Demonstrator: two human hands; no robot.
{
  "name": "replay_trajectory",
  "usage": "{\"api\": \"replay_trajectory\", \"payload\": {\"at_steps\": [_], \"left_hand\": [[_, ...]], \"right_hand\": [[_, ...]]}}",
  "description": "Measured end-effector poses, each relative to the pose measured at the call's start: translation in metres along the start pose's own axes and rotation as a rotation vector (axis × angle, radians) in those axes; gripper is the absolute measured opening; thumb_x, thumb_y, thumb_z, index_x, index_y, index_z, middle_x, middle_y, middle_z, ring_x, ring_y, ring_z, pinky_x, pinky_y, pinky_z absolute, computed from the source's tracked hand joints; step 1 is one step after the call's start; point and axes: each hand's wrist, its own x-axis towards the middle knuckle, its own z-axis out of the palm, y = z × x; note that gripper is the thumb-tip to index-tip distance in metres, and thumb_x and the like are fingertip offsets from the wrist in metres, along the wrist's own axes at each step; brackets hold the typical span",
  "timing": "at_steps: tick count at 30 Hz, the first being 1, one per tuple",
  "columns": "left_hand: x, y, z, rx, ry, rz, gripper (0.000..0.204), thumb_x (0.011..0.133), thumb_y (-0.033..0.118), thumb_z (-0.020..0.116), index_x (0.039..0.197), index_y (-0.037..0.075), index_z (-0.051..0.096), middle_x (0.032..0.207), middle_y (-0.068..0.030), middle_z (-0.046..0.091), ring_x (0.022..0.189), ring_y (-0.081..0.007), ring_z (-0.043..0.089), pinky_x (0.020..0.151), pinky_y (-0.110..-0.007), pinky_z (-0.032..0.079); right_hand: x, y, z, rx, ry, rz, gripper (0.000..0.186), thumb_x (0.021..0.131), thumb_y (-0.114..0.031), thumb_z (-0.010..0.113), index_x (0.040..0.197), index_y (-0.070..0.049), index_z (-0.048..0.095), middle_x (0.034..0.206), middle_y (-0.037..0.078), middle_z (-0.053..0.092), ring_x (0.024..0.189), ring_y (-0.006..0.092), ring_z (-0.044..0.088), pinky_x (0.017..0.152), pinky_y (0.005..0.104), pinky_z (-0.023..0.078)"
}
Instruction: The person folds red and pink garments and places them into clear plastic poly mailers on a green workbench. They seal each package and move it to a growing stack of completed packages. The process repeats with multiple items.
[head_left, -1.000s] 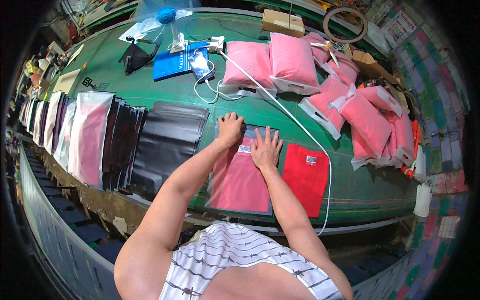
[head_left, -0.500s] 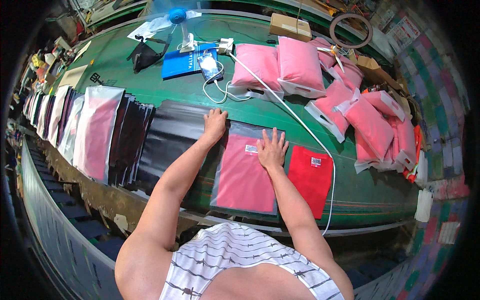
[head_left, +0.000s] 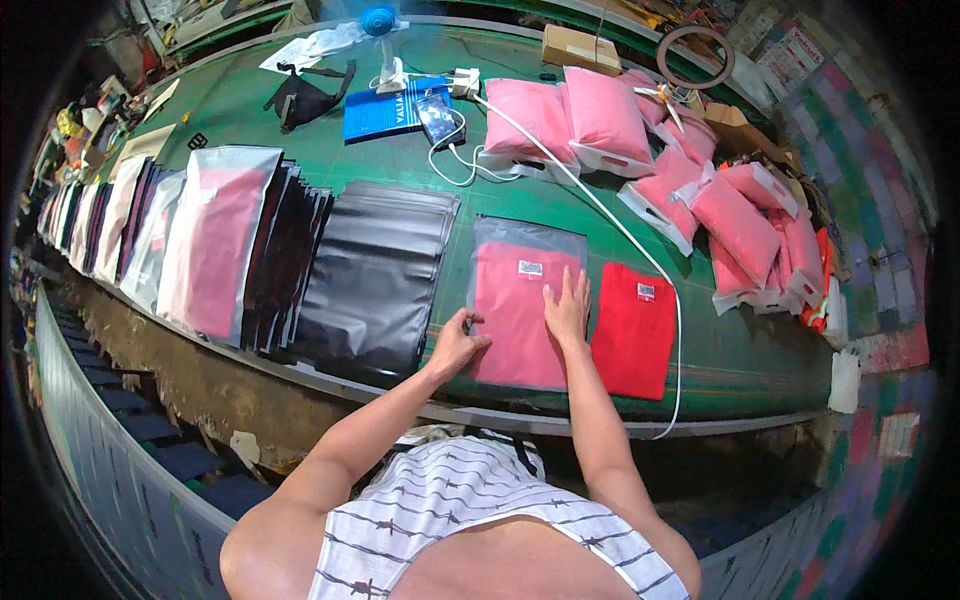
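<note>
Pink cloth [head_left: 520, 320] lies folded in a see-through bag [head_left: 530, 235] on the green table [head_left: 745, 365], between black bags [head_left: 375, 280] and a red shirt [head_left: 635, 345]. The right hand [head_left: 568, 308] lies flat on the bag's right side, thumb out. The left hand [head_left: 460, 345] curls by its left edge, with a gap between thumb and fingers. This looks like smoothing; the next move needs soft, even pressing.

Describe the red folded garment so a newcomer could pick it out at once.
On the big green table, find the person's right hand, resting on a bagged pink garment by the front edge. Just right of that lies the red folded garment, with a white cable curving past its right side. Unlike the pink one, it shows a brighter red and no plastic bag over it.
</note>
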Motion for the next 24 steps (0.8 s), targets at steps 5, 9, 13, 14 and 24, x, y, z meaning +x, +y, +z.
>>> {"api": "replay_trajectory", "payload": {"at_steps": [5, 9, 13, 14, 24], "left_hand": [[0.015, 0.007, 0.019, -0.353, -0.013, 0.235, 0.083, 0.076, -0.003, 0.078, 0.15, 0.003, 0.04, 0.145, -0.0144, 0.046, 0.126, -0.0233, 0.052, 0.089, -0.031, 0.056], [-0.005, 0.049, 0.02, -0.261, -0.134, 0.15, 0.099, 0.07, -0.007, 0.079, 0.156, 0.004, 0.03, 0.159, -0.0153, 0.033, 0.138, -0.0248, 0.041, 0.107, -0.032, 0.043], [-0.051, 0.08, 0.022, -0.331, -0.196, 0.25, 0.104, 0.069, -0.008, 0.078, 0.157, 0.005, 0.025, 0.163, -0.0139, 0.027, 0.148, -0.0235, 0.027, 0.116, -0.032, 0.031], [-0.061, 0.08, 0.023, -0.342, -0.202, 0.289, 0.105, 0.069, -0.008, 0.079, 0.158, 0.005, 0.025, 0.163, -0.0131, 0.026, 0.15, -0.0228, 0.024, 0.117, -0.032, 0.028], [-0.139, 0.108, -0.035, -0.552, -0.211, 0.347, 0.116, 0.059, 0.01, 0.088, 0.157, 0.003, 0.026, 0.163, -0.0088, 0.026, 0.153, -0.0199, 0.015, 0.123, -0.032, 0.009]], "right_hand": [[-0.062, -0.002, -0.009, 0.086, 0.035, 0.003, 0.064, 0.095, -0.034, 0.063, 0.147, -0.002, 0.045, 0.156, 0.031, 0.029, 0.146, 0.0436, 0.028, 0.12, 0.0478, 0.025], [-0.078, 0.015, -0.023, 0.31, 0.018, 0.053, 0.064, 0.094, -0.03, 0.065, 0.146, 0.002, 0.044, 0.152, 0.029, 0.039, 0.143, 0.0433, 0.035, 0.118, 0.0472, 0.029], [-0.076, 0.052, -0.023, 0.596, 0.088, 0.191, 0.058, 0.096, -0.029, 0.064, 0.141, 0.004, 0.049, 0.134, 0.026, 0.058, 0.122, 0.0384, 0.059, 0.102, 0.0451, 0.049], [-0.078, 0.055, -0.022, 0.722, 0.039, 0.258, 0.057, 0.097, -0.029, 0.064, 0.141, 0.004, 0.048, 0.128, 0.024, 0.061, 0.114, 0.0349, 0.063, 0.094, 0.0423, 0.052], [-0.123, -0.017, -0.034, 1.414, -0.428, 0.503, 0.058, 0.101, -0.032, 0.059, 0.147, -0.007, 0.033, 0.124, 0.014, 0.06, 0.107, 0.025, 0.065, 0.083, 0.0382, 0.056]]}}
